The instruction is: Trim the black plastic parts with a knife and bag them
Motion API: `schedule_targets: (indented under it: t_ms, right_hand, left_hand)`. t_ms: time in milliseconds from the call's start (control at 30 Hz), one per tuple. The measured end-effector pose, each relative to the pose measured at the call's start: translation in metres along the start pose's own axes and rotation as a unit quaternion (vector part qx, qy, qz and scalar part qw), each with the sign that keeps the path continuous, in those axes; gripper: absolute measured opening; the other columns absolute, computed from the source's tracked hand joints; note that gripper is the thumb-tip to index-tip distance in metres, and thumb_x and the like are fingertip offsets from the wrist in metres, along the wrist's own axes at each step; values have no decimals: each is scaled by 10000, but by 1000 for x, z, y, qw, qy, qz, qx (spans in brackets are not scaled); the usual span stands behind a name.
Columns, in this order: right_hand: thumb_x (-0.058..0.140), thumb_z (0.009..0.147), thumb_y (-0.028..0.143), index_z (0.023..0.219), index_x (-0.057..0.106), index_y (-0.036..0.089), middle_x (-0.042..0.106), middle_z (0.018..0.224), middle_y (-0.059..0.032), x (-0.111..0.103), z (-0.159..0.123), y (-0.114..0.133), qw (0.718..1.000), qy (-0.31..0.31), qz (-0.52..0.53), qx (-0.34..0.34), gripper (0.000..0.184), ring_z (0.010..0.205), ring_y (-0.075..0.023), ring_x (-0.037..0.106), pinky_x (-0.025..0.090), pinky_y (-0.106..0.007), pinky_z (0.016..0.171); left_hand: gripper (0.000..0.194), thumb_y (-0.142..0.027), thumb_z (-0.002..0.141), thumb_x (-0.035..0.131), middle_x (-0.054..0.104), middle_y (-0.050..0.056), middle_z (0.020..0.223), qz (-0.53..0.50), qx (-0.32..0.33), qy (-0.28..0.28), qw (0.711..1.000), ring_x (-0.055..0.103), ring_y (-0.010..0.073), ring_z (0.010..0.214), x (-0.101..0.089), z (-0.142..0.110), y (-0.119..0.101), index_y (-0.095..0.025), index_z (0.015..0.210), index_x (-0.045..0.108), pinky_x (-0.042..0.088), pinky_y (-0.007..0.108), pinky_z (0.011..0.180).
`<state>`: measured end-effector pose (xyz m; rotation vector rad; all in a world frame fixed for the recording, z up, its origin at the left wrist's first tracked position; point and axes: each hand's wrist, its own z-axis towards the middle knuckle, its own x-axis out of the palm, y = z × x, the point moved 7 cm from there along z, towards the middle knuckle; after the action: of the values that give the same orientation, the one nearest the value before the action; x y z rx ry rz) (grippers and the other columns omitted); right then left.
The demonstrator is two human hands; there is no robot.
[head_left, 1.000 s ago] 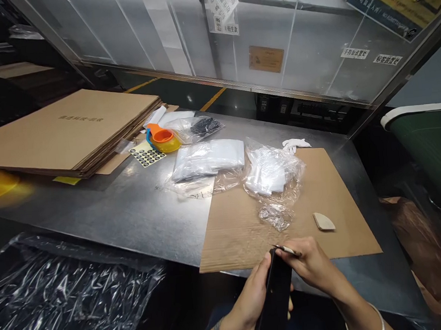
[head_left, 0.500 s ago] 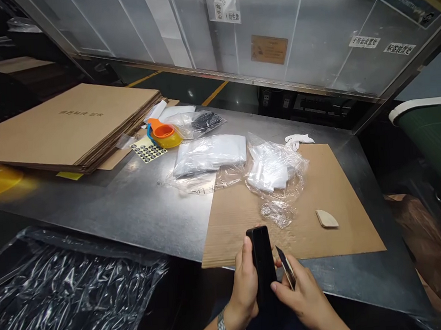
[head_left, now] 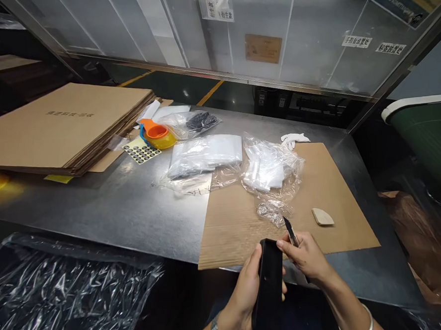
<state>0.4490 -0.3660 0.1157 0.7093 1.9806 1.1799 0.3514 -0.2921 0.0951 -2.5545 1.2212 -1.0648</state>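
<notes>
Head view: the black part [head_left: 270,274] lies in your left hand [head_left: 246,285], between both hands, before the near edge of the cardboard sheet [head_left: 235,234]; its long axis runs away from you. Your left fingers wrap it; your right hand [head_left: 309,256] grips the knife [head_left: 291,232], thumb at the part's far right corner — contact uncertain. Half a second earlier the blade sat lower, alongside the part — now its tip reaches beyond the far end.
</notes>
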Motion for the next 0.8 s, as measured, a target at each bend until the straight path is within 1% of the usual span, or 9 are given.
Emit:
schedule_targets:
  t_ms: [67,133,233,300,367,467,567,700,800]
  right_hand:
    - [418,810,572,649,529,169,349,416,83,-4,5,-8,999,-9,-28,15,448,359,-68,303,285,-203,385]
    - [320,841,593,678,518,176,312,402,91,-13,12,-20,996,-42,-72,27,489,336,-77,283,263,-207,364]
    - [346,854,541,712,522,177,444,515,33,-34,21,-37,978,-115,-174,23,429,468,-120,446,335,-228,460]
    - [381,869,434,804,542,172,544,680,-29,-48,23,-46,952,-168,-256,24,314,611,-169,520,358,-261,542]
    - [359,882,315,933,538,160,568,837,-95,-59,22,-51,916,-218,-335,30,243,702,-219,537,357,-300,576]
    - [344,876,220,1035,526,125,533,924,-162,-65,21,-54,864,-268,-426,27,260,807,-288,516,361,-347,600]
    - [373,865,182,1035,547,91,514,903,-178,-67,23,-49,826,-291,-483,3,260,860,-319,486,372,-375,637]
    - [364,896,168,1048,568,117,527,859,-122,-66,40,-26,806,-282,-516,-68,259,832,-253,498,391,-345,700]
    - [375,914,169,1051,574,185,545,855,-66,-56,67,-1,798,-249,-531,-137,242,838,-192,513,403,-291,728]
  left_hand:
    - [715,-654,818,269,603,89,471,1,-36,35,999,547,116,369,3,-1,2,-56,701,643,386,173,381]
    - [734,-653,820,258,610,100,483,-6,-53,59,997,565,119,388,4,-1,3,-45,694,649,399,171,396]
    - [725,-663,809,284,628,105,533,-31,-46,70,996,590,120,445,2,4,0,-47,708,652,424,171,442]
    - [687,-667,798,327,657,106,632,-16,4,56,998,594,112,495,-3,13,-6,-62,754,650,440,178,480]
    - [620,-648,795,375,674,106,731,68,111,3,992,595,125,537,-11,24,-20,-87,829,638,455,208,501]
    - [495,-568,810,446,676,106,899,189,264,-84,942,629,184,752,-20,36,-42,-128,981,593,493,271,649]
    - [435,-487,817,490,624,108,1072,228,347,-133,900,551,224,1034,-25,48,-57,-148,1083,547,419,321,888]
    - [456,-430,815,496,557,138,1163,299,421,-200,833,459,274,1138,-34,56,-71,-136,1162,519,314,414,996]
    - [494,-365,820,473,493,146,1211,345,459,-235,785,390,280,1183,-38,60,-78,-124,1252,460,248,458,1038]
